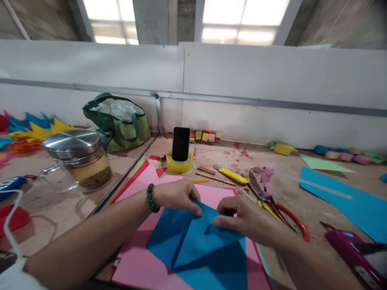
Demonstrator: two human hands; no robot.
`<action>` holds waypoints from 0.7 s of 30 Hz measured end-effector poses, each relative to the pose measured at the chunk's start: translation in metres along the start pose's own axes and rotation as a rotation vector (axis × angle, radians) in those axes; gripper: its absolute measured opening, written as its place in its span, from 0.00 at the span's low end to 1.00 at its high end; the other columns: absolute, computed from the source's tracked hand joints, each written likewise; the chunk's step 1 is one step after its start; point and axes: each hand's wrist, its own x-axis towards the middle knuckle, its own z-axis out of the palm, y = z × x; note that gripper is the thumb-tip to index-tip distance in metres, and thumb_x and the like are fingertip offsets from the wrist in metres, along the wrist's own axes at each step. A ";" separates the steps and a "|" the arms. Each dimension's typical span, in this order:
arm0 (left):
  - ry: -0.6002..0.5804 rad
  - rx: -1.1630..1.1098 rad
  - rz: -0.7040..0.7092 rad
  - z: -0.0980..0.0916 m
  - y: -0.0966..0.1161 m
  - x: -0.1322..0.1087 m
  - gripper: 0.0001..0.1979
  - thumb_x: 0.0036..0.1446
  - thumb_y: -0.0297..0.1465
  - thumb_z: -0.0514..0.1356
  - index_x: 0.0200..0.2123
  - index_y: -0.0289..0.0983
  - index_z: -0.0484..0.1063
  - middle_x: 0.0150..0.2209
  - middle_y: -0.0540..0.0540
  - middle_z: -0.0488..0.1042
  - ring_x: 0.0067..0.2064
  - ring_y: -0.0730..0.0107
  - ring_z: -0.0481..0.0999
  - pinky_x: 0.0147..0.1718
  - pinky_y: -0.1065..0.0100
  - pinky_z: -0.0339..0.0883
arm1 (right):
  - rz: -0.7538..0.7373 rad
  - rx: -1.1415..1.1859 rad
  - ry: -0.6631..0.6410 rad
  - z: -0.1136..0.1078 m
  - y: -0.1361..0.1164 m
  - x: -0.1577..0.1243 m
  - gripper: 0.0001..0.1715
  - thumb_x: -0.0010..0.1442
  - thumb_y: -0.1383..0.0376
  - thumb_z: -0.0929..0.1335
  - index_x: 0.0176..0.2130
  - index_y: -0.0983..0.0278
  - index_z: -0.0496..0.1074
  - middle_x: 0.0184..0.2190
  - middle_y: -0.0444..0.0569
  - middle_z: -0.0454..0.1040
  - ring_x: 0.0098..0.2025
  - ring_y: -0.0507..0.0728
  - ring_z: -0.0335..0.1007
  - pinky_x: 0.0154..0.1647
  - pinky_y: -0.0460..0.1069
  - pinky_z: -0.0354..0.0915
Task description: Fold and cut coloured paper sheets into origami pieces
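A sheet of blue paper (208, 245), partly folded over, lies in front of me on larger pink paper (142, 257). My left hand (178, 196) pinches its far edge between thumb and fingers, a green bead bracelet (152, 198) on that wrist. A short way to the right, my right hand (238, 215) grips the same blue paper, thumb on top and fingers curled. The folded layer is lifted a little and casts a shadow on the part below. Red sheet edges show under the pink paper.
Beyond my hands stand a phone (180, 144) in a yellow tape roll (179, 164), a yellow utility knife (232, 175), scissors (292, 219) and a pink glue gun (266, 179). Left are a lidded glass mug (80, 161) and green bag (121, 125); right, a purple tool (353, 253).
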 end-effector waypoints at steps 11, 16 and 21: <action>-0.010 -0.163 -0.055 0.002 -0.007 0.001 0.11 0.47 0.36 0.66 0.29 0.33 0.77 0.24 0.52 0.71 0.25 0.77 0.63 0.22 0.76 0.56 | -0.009 0.118 -0.077 -0.003 0.011 0.004 0.23 0.59 0.51 0.66 0.23 0.65 0.67 0.18 0.38 0.55 0.22 0.47 0.47 0.20 0.46 0.44; 0.000 -0.164 -0.008 0.002 -0.007 0.001 0.11 0.49 0.37 0.65 0.27 0.33 0.77 0.23 0.52 0.70 0.25 0.77 0.61 0.21 0.76 0.55 | -0.013 0.140 -0.079 -0.003 0.013 0.002 0.24 0.60 0.51 0.65 0.22 0.65 0.67 0.18 0.38 0.53 0.22 0.48 0.45 0.19 0.46 0.42; -0.018 -0.158 -0.003 0.002 -0.007 0.001 0.11 0.49 0.36 0.65 0.28 0.33 0.77 0.23 0.53 0.70 0.25 0.77 0.62 0.22 0.75 0.55 | -0.031 0.100 -0.059 -0.001 0.014 0.001 0.24 0.60 0.51 0.65 0.22 0.65 0.68 0.18 0.39 0.53 0.22 0.48 0.46 0.20 0.46 0.43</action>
